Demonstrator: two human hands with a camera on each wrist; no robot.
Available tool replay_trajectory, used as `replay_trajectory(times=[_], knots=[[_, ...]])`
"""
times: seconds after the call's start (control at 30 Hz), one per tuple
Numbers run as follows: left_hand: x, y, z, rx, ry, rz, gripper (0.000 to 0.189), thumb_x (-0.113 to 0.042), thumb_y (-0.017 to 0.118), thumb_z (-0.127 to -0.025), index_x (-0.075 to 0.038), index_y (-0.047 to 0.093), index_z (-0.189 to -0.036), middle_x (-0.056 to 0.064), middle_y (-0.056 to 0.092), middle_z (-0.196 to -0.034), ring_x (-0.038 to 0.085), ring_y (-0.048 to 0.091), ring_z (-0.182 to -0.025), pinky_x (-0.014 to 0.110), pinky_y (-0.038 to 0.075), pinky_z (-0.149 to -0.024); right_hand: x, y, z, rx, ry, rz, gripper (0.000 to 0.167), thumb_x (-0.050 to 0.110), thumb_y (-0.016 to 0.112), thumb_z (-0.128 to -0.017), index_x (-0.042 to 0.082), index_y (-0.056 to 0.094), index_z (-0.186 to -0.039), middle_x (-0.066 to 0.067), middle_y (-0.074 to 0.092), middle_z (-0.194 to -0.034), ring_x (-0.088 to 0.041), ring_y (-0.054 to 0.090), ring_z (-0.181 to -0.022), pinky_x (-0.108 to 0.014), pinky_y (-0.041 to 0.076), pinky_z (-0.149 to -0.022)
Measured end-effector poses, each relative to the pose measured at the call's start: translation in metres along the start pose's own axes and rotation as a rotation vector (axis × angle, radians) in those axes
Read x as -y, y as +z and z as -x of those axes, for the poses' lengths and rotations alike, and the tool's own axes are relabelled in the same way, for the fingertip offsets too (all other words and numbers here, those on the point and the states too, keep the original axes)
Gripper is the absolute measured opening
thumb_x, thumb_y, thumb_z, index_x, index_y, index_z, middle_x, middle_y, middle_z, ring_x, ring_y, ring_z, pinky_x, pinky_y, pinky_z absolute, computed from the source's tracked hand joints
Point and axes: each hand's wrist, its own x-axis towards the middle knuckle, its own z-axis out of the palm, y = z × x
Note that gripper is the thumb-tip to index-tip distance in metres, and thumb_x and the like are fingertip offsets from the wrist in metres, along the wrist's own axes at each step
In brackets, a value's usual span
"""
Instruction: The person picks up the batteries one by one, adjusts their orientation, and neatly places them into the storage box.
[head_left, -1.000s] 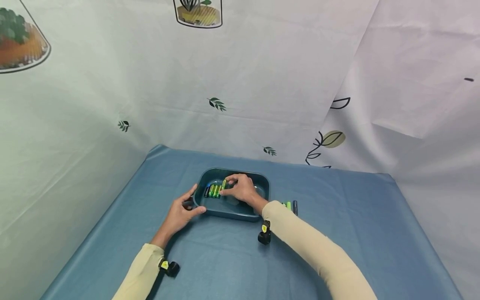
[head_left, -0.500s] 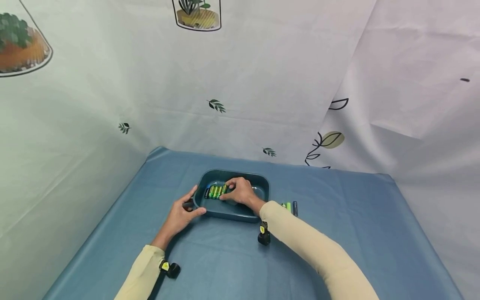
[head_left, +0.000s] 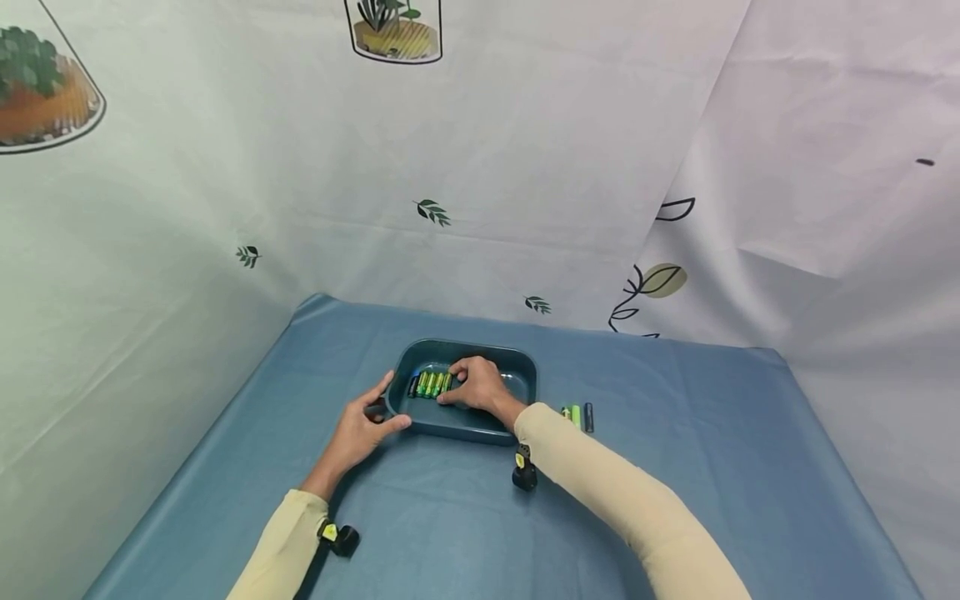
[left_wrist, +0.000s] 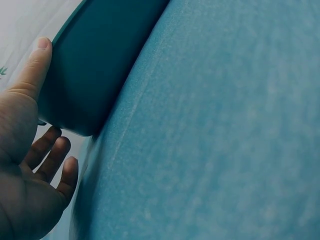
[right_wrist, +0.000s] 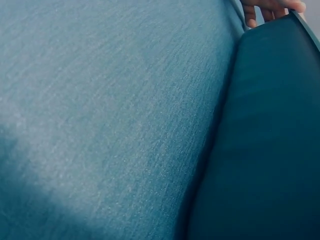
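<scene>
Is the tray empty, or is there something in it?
Not empty: a row of batteries lies inside the tray, towards its left end.

Pale walls [head_left: 525, 150] printed with leaves [head_left: 432, 212] and potted plants [head_left: 397, 37] rise behind and beside a blue cloth-covered table [head_left: 690, 450].

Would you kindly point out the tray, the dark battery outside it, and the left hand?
Tray [head_left: 461, 432]: head view, near outer wall.
Dark battery [head_left: 588, 417]: head view, middle of its length.
Left hand [head_left: 357, 432]: head view, middle of the hand.
</scene>
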Motion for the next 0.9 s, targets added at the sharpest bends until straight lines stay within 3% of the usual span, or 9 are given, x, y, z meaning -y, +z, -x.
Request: replay_trajectory(times=[0.5,0.67,0.9], knots=[[0.002,-0.001,0.0,0.011,0.004,0.028,0.085,-0.023,0.083,-0.088,-0.016,0.038,-0.16,0.025,0.053,-0.148,0.035,0.065,-0.112,0.039,0.054,-0.083,-0.001,-0.004,0.005,-0.024,-0.062,-0.027,0.052,0.033,0.091,-0.079,0.01,0.074,-0.122,-0.005,0.066,-0.102,-0.015,0.058,-0.085,-0.036,0.051,-0.078],[0.001,-0.001,0.0,0.009,0.008,0.024,0.086,-0.023,0.084,-0.088,-0.016,0.038,-0.16,0.024,0.054,-0.147,0.035,0.065,-0.112,0.038,0.054,-0.083,0.003,-0.017,0.014,-0.063,-0.107,-0.075,0.049,0.033,0.087,-0.084,0.01,0.073,-0.124,-0.008,0.068,-0.109,-0.018,0.063,-0.095,-0.037,0.053,-0.08],[0.002,-0.002,-0.001,0.003,0.014,0.005,0.086,-0.024,0.084,-0.088,-0.015,0.037,-0.16,0.025,0.053,-0.147,0.036,0.065,-0.114,0.042,0.054,-0.085,0.003,-0.049,0.038,-0.169,-0.173,-0.174,0.048,0.032,0.085,-0.087,0.011,0.072,-0.128,-0.007,0.066,-0.109,-0.016,0.058,-0.088,-0.036,0.05,-0.077]])
